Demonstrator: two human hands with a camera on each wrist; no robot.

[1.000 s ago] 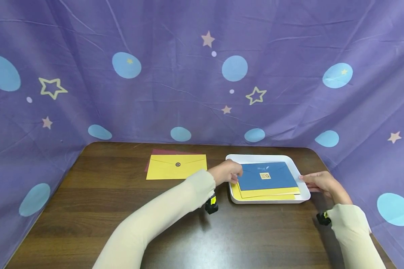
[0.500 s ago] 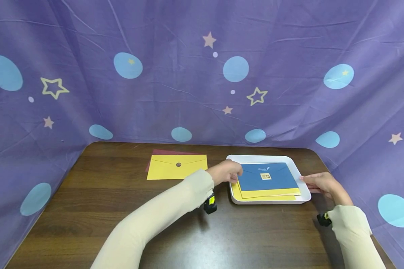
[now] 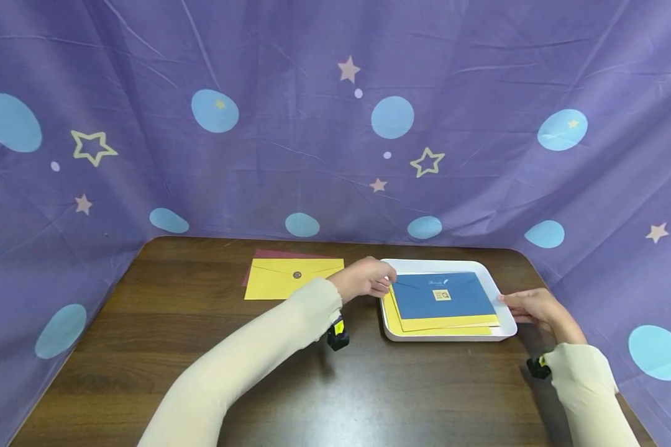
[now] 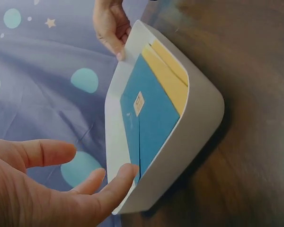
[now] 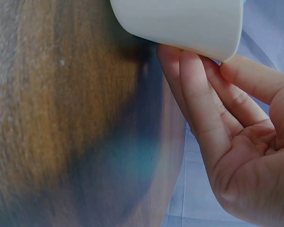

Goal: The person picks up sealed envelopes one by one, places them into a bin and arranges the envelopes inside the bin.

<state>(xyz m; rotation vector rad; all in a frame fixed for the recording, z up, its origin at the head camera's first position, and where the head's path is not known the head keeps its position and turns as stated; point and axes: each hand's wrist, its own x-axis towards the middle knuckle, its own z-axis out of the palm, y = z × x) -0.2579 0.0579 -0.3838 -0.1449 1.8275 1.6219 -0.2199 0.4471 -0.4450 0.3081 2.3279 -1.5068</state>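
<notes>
A white tray (image 3: 442,338) stands on the table with a blue envelope (image 3: 419,304) on top of yellow envelopes (image 3: 392,320) inside it. My left hand (image 3: 363,279) is at the tray's left end. In the left wrist view its thumb and fingers are spread apart, with a fingertip close to the rim; whether it touches, I cannot tell. At the opposite end my right hand (image 3: 534,305) grips the tray, thumb at the rim and fingers against the outer wall (image 5: 189,28) and underside. Both palms are bare of any other object.
Left of the tray, a yellow envelope (image 3: 274,285) overlaps a dark red one (image 3: 276,253) on the brown wooden table (image 3: 145,335). A purple curtain (image 3: 285,124) with stars and blue dots hangs behind the table and along its sides.
My left hand has drawn back slightly to the left, off the envelopes' left edge. The right hand stays at the tray, and the tray and envelopes have barely moved.
</notes>
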